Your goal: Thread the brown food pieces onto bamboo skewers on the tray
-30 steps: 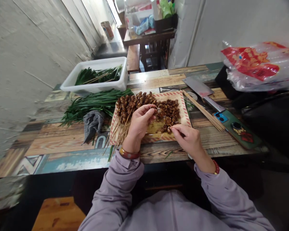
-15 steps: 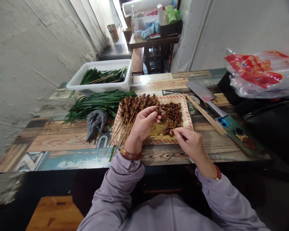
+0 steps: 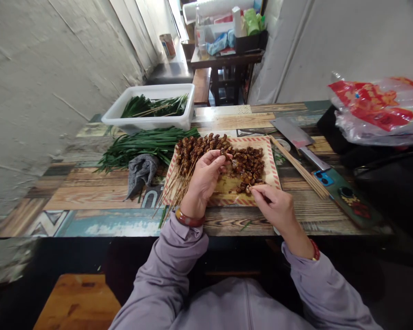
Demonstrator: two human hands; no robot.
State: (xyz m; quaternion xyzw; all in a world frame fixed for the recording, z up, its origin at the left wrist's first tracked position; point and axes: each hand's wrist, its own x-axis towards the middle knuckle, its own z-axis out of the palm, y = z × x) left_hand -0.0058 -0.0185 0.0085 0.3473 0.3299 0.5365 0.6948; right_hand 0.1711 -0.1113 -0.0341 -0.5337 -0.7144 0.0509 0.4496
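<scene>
On a tray with a red-striped rim (image 3: 274, 172) lies a loose pile of glossy brown pieces (image 3: 254, 161) that look like silkworm pupae. My left hand (image 3: 204, 176) is above the tray's middle, thumb and fingers closed on one brown pupa (image 3: 224, 155). Low over the tray's front right, my right hand (image 3: 278, 205) pinches a thin bamboo skewer (image 3: 250, 186), most of it hidden by the fingers. Finished-looking pupa skewers (image 3: 187, 153) are stacked on the tray's left, their bare sticks (image 3: 174, 185) pointing toward me, partly behind my left wrist.
Bare bamboo skewers (image 3: 301, 169), a cleaver (image 3: 296, 135) and a phone (image 3: 347, 197) lie right of the tray. Leftward are green chives (image 3: 137, 146), a grey cloth (image 3: 141, 174) and a white tub (image 3: 147, 121) of greens. A plastic bag (image 3: 378, 107) sits at far right.
The whole view has shifted slightly, so the table things sit a little further right. Both hands keep nearly the same pose, the left still pinching a pupa and the right the skewer.
</scene>
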